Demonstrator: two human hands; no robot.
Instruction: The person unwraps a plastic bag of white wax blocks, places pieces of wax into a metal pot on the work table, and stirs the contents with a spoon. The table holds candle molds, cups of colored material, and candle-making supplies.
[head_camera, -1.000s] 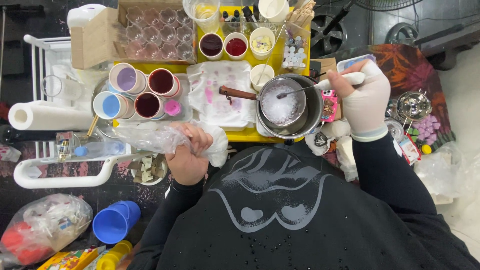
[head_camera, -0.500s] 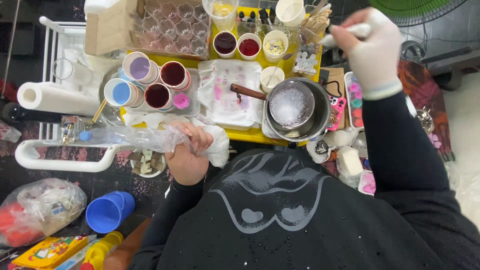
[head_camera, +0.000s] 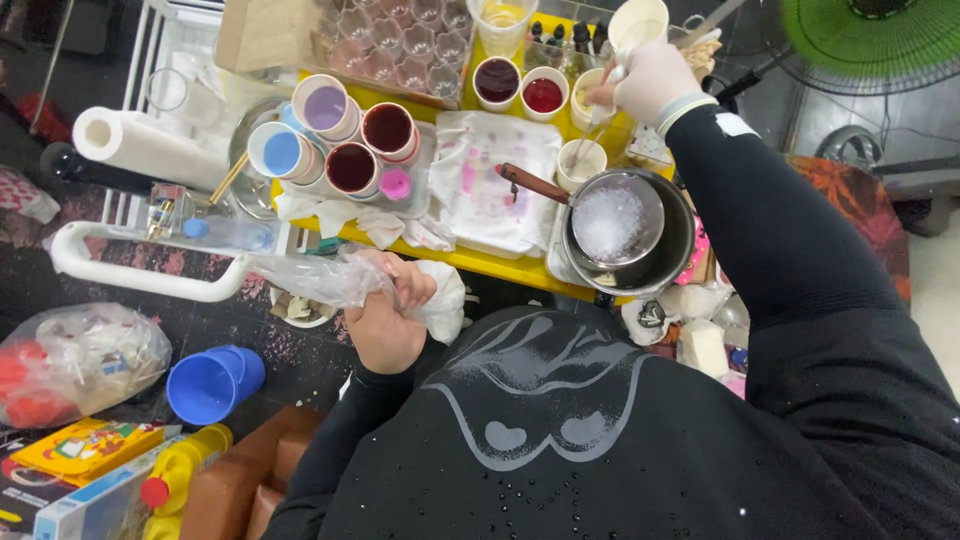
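Note:
My right hand (head_camera: 650, 80), in a white glove, is reached out over the far side of the yellow table (head_camera: 500, 262) and grips a long thin spoon (head_camera: 590, 135) whose tip dips into a small white cup (head_camera: 581, 163). Just below it a metal pot (head_camera: 672, 250) holds a sieve of white crushed ice (head_camera: 612, 222) with a brown handle. My left hand (head_camera: 385, 315) is bare, close to my chest, and clenches a clear plastic bag (head_camera: 310, 275) with white filling (head_camera: 445, 300) that trails off to the left.
Cups of purple, blue and dark red liquid (head_camera: 350, 145) stand on the left of the table, with a stained white cloth (head_camera: 495, 180) in the middle. A paper towel roll (head_camera: 140, 145), a blue cup (head_camera: 210, 383) on the floor and a green fan (head_camera: 880, 40) surround it.
My right hand lifted the spoon out of the ice pot, swung up and away, and now dips it into the small white cup. My left hand kept its grip on the bag.

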